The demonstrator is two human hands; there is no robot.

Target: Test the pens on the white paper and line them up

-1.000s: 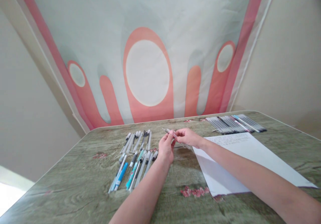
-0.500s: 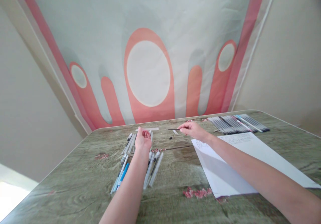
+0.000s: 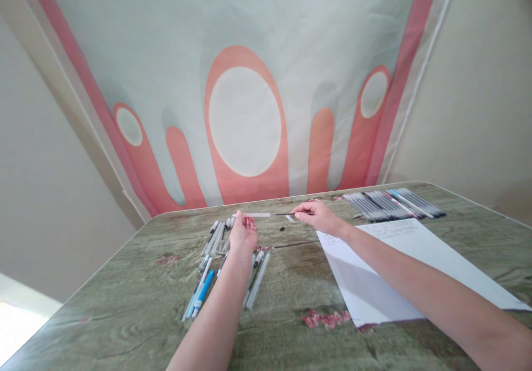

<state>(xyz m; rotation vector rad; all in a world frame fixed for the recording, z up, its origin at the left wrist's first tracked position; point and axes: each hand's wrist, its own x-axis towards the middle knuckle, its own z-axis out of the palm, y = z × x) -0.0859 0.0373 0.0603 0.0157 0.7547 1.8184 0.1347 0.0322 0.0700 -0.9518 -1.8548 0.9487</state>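
Note:
Between its fingertips my left hand point(image 3: 244, 232) holds a translucent pen barrel point(image 3: 258, 214) level, its far end pointing right. My right hand point(image 3: 315, 216) pinches a thin dark pen refill point(image 3: 281, 214), whose left tip is at the barrel's right end. Whether the tip sits inside the barrel I cannot tell. Below the refill, on the table, lies a small black piece point(image 3: 282, 228), perhaps a plug or cap. A short whitish piece point(image 3: 290, 219) lies close to my right fingers. Pens and clear barrels point(image 3: 216, 237) spread beneath and around my left hand, partly hidden by it.
A wood-patterned table point(image 3: 137, 288) runs back to a patterned wall hanging. A written-on paper sheet point(image 3: 386, 271) lies under my right forearm. Behind it is a row of pens point(image 3: 390, 204). A blue pen point(image 3: 204, 290) and clear tubes point(image 3: 258, 282) flank my left forearm.
My left hand and the barrel have moved right, closing the gap to the refill. My right hand has shifted very slightly left.

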